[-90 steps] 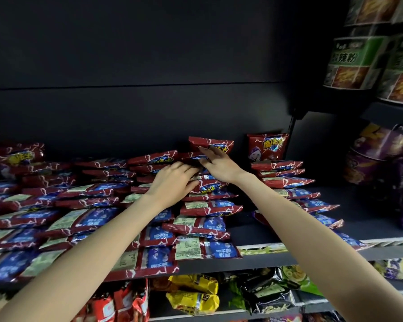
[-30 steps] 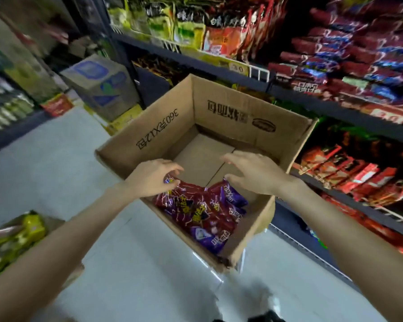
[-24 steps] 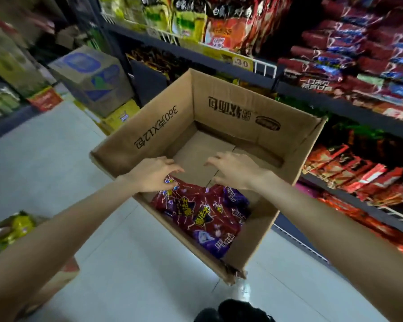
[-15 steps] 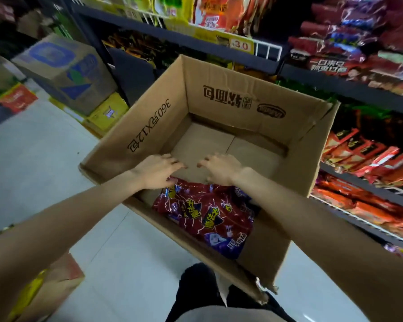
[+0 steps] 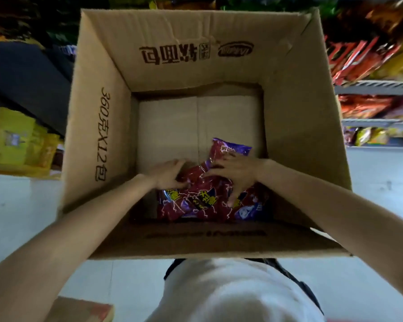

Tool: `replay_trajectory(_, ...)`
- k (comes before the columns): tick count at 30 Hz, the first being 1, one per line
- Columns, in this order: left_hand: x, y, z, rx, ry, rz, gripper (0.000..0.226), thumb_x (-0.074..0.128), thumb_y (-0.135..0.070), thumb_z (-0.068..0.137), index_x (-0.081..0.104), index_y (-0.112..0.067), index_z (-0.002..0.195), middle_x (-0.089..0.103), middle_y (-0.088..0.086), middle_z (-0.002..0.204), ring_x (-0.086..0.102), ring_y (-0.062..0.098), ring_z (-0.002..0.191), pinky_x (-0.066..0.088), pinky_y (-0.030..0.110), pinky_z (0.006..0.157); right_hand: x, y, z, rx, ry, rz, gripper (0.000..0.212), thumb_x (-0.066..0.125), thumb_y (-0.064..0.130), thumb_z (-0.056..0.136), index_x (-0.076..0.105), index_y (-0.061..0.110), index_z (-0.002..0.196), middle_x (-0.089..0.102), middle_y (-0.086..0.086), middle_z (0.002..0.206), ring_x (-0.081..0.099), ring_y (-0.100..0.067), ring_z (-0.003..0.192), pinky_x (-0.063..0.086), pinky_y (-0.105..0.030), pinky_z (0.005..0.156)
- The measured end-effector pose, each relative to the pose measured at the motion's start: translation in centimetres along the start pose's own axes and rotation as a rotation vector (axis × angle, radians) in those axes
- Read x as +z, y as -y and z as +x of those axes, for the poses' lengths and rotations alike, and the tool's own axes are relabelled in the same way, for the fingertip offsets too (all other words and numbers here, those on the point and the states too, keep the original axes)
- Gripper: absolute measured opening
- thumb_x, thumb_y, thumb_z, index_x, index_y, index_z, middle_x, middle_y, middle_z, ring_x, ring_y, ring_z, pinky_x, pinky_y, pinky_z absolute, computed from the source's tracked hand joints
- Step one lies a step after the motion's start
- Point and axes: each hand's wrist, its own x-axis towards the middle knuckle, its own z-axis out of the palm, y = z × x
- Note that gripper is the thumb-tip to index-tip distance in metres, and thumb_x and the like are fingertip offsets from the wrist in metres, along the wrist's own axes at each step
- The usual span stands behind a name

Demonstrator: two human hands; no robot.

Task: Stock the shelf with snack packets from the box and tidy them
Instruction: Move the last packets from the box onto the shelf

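both hands have gone deeper into the cardboard box (image 5: 98,126) since half a second ago, and the view now looks almost straight down into it. earlier the hands hovered above the packets; now both are on them.

left hand (image 5: 168,174): fingers curled over the left edge of the snack packets (image 5: 203,201), pressing into the red wrapper. whether the thumb closes under a packet cannot be told.

right hand (image 5: 236,173): fingers spread and bent over the top of the pile, fingertips on the red and purple wrappers. one packet with a purple end (image 5: 228,148) sticks up behind this hand, touching its knuckles; a clamped grip on it cannot be confirmed.

location of packets: a small heap on the box floor, against the near wall, right of centre. the far half of the box floor is bare cardboard.

surroundings: shelf (image 5: 377,86) with red and yellow packets at the right; yellow packages (image 5: 16,138) at the left on the floor; pale floor (image 5: 14,205) under the box; the person's white top (image 5: 233,291) at the bottom edge.
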Motion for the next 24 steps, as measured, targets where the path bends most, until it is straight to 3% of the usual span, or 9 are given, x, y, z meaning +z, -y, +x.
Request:
replay_trajectory(2,0.5,0.2,0.7,0.032,0.044,0.005,0.081,0.062,-0.046,0.085,0.014,-0.025,0.148,0.039,0.009,0.144,0.045,0.026,0.124,0.04,0.033,0.098,0.8,0.5,0.1,0.015,0.015,-0.137,0.107,0.066,0.067,0.068,0.007,0.034,0.151,0.012,-0.01,0.157,0.009,-0.034,0.144,-0.005,-0.05,0.115)
replay_trajectory(6,1.0,0.3,1.7,0.056,0.058,-0.036,0.081,0.063,-0.041,0.086,0.013,-0.027,0.148,0.043,0.01,0.141,0.048,0.027,0.121,0.04,0.032,0.094,1.3,0.4,0.4,0.072,0.005,-0.178,0.101,0.069,0.057,0.074,0.009,0.031,0.151,0.016,-0.01,0.157,0.011,-0.032,0.144,-0.001,-0.049,0.115)
replay_trajectory(12,-0.9,0.2,2.5,0.129,-0.145,0.009,0.057,0.059,-0.026,0.09,0.035,-0.026,0.142,0.049,0.006,0.136,0.047,0.027,0.122,0.04,0.035,0.098,1.1,-1.0,0.9,0.179,-0.068,-0.094,0.091,0.068,0.053,0.077,0.02,0.026,0.148,0.028,-0.007,0.151,0.022,-0.028,0.139,0.019,-0.049,0.114)
replay_trajectory(17,-4.3,2.8,2.6,0.078,-0.345,-0.107,0.049,0.059,-0.026,0.091,0.044,-0.02,0.137,0.052,0.008,0.134,0.049,0.026,0.121,0.037,0.035,0.098,0.0,-3.2,1.2,0.393,-0.277,0.115,0.084,0.07,0.054,0.075,0.03,0.023,0.143,0.043,-0.008,0.141,0.039,-0.03,0.128,0.028,-0.044,0.108)
replay_trajectory(20,-4.2,3.9,2.4,-0.004,-0.336,-0.232,0.061,0.065,-0.032,0.086,0.041,-0.017,0.139,0.052,0.01,0.134,0.049,0.026,0.121,0.038,0.033,0.098,-0.1,-3.5,1.6,0.541,-0.368,0.325,0.084,0.073,0.052,0.072,0.033,0.023,0.14,0.046,-0.01,0.139,0.04,-0.032,0.126,0.03,-0.044,0.104)
replay_trajectory(24,-3.0,5.0,2.0,-0.145,-0.146,-0.028,0.094,0.071,-0.052,0.075,0.016,-0.033,0.148,0.04,0.008,0.143,0.043,0.03,0.126,0.039,0.041,0.1,0.5,-3.1,1.3,0.645,-0.386,0.326,0.087,0.069,0.056,0.075,0.028,0.022,0.144,0.042,-0.012,0.141,0.04,-0.034,0.128,0.031,-0.045,0.105)
